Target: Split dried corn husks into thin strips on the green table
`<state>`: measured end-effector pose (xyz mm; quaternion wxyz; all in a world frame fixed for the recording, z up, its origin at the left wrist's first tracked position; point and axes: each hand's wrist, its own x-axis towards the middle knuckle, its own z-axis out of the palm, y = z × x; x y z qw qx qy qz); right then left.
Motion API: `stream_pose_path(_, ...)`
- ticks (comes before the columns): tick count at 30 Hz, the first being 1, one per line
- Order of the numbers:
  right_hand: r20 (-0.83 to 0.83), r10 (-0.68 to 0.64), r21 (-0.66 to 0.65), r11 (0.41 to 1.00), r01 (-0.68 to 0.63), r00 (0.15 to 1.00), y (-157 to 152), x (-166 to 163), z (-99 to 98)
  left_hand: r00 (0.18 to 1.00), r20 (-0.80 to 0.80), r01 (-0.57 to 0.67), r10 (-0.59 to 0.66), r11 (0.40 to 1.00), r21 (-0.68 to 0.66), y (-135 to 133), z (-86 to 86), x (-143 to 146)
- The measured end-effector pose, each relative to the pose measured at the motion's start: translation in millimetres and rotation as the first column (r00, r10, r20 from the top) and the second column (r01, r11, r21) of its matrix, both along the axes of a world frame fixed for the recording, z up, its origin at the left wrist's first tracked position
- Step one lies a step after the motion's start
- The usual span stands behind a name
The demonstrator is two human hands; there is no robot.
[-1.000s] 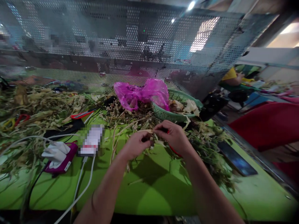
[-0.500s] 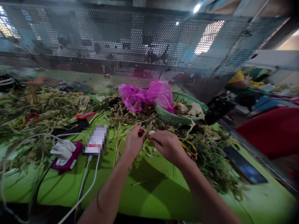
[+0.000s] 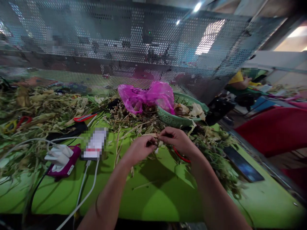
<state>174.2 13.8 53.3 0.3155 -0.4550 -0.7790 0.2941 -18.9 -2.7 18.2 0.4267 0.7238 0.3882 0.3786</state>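
Observation:
My left hand [image 3: 139, 147] and my right hand [image 3: 176, 140] meet over the middle of the green table [image 3: 153, 195], fingers pinched together on a small pale piece of dried husk [image 3: 155, 140] held between them. Heaps of dried leaves and stalks [image 3: 134, 123] lie just behind the hands. A red and yellow scissors handle [image 3: 181, 156] shows under my right wrist. Behind, a green basket [image 3: 177, 119] holds husks, with a pink plastic bag [image 3: 147, 95] draped over its left side.
A pixelated phone [image 3: 94, 143], a purple device with a white charger [image 3: 61, 158] and white cables [image 3: 83, 188] lie at left. Red-handled scissors [image 3: 83, 117] rest further back. A dark phone [image 3: 243, 164] lies at right. A perforated metal screen [image 3: 144, 48] stands behind; a person sits far right.
The hands stay pinched together on the husk piece and have shifted slightly right and nearer; the view swung back a little.

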Motion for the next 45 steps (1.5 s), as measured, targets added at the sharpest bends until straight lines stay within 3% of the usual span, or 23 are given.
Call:
stream_pose_path(4,-0.143,0.002,-0.148,0.989,-0.024,0.99,1.2,-0.4,-2.2,0.978,0.208,0.031,-0.003,0.991,-0.129,0.6,-1.5,1.1)
stream_pose_path(8,-0.217,-0.001,-0.181,0.983,-0.04,0.976,-3.0,-8.8,-1.7,0.982,0.186,0.016,0.008,0.992,-0.123,-1.1,1.3,2.0)
stream_pose_path(11,-0.226,-0.015,-0.144,0.989,-0.018,0.974,-5.6,-12.3,-0.3,0.991,0.124,-0.026,0.039,0.994,-0.107,-0.6,1.9,1.3)
stream_pose_path(14,-0.185,-0.047,-0.026,0.999,0.043,0.982,-8.5,-13.4,1.8,0.984,0.028,-0.174,0.178,0.979,-0.104,2.4,1.0,-0.7)
stream_pose_path(17,-0.108,-0.064,0.071,0.995,0.072,0.992,-12.1,-14.8,3.7,0.95,0.044,-0.299,0.31,0.939,-0.168,5.8,0.7,-2.5)
stream_pose_path(22,-0.124,-0.139,0.009,0.99,0.141,0.983,-14.4,-20.9,2.6,0.897,0.151,-0.372,0.415,0.894,-0.251,8.5,1.8,-2.2)
stream_pose_path(28,-0.169,-0.213,-0.098,0.975,0.199,0.962,-9.6,-28.6,-3.9,0.897,0.214,-0.329,0.387,0.907,-0.262,7.2,3.4,-0.6)
stream_pose_path(39,-0.264,-0.262,-0.052,0.965,0.257,0.928,-8.8,-27.2,-11.0,0.921,0.291,-0.189,0.26,0.949,-0.251,2.8,7.9,-0.4)
stream_pose_path(45,-0.231,-0.225,-0.048,0.974,0.22,0.947,-4.9,-27.1,-12.5,0.87,0.378,-0.193,0.318,0.923,-0.333,7.1,0.9,1.0)
